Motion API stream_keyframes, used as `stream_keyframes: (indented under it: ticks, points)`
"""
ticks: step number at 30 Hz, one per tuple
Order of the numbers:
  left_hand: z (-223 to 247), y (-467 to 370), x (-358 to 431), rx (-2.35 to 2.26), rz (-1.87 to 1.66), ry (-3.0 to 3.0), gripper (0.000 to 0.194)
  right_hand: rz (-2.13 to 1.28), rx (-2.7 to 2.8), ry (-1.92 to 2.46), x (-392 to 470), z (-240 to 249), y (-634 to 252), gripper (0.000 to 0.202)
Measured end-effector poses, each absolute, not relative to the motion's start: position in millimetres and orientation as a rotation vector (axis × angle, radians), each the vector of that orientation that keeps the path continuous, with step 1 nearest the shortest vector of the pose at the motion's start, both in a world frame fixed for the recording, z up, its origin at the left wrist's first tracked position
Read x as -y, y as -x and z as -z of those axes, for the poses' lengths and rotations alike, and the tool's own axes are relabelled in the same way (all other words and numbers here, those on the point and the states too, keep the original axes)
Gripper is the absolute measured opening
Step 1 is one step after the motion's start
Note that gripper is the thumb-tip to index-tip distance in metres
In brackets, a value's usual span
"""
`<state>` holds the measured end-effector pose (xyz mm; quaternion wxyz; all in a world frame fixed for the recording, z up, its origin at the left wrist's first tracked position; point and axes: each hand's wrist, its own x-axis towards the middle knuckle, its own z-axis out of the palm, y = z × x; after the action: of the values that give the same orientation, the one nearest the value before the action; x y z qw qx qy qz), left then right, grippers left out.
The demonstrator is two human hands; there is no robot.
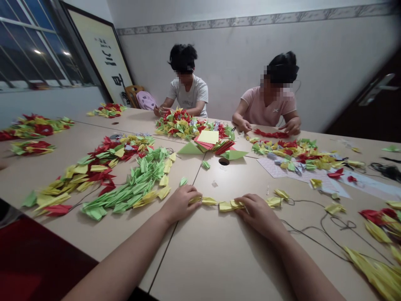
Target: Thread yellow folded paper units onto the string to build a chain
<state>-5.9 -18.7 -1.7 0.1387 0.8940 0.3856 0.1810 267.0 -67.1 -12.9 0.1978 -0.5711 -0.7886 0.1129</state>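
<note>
A row of yellow origami pieces (226, 206) on a thin dark string lies across the table in front of me. My left hand (183, 201) closes its fingers on a yellow piece at the row's left end. Further right, my right hand (256, 212) curls over the same row, gripping it with thumb and fingers; its fingertips partly hide the pieces. Beyond that hand, more yellow pieces (274, 202) follow along the string, and the loose dark cord (313, 229) winds to the right. Left of my left hand lies a thick strand of green origami (131, 188), edged with yellow.
Mixed red, yellow and green origami (103, 161) lies at left, with another heap (181, 124) at the back. Square paper sheets (208, 136) sit near a round table hole (224, 161). Two people sit opposite; one person's hand (293, 126) is by a red strand (271, 133).
</note>
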Motion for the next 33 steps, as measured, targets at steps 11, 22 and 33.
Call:
stream_keyframes:
  ticks: [11, 22, 33]
  points:
    - [-3.4, -64.8, 29.7, -0.984, -0.484, -2.728, 0.026, -0.399, 2.121, 1.508, 70.3, 13.6, -262.6, 0.016]
    - [4.3, -62.3, 26.8, -1.013, -0.554, -2.615, 0.024, -0.429, 2.166, 1.53, 77.3, 4.1, -269.9, 0.03]
    - [-3.4, -92.1, 36.2, -0.981, -0.549, -2.725, 0.043, -0.168, 2.116, 1.724, 82.6, 1.1, -344.3, 0.034]
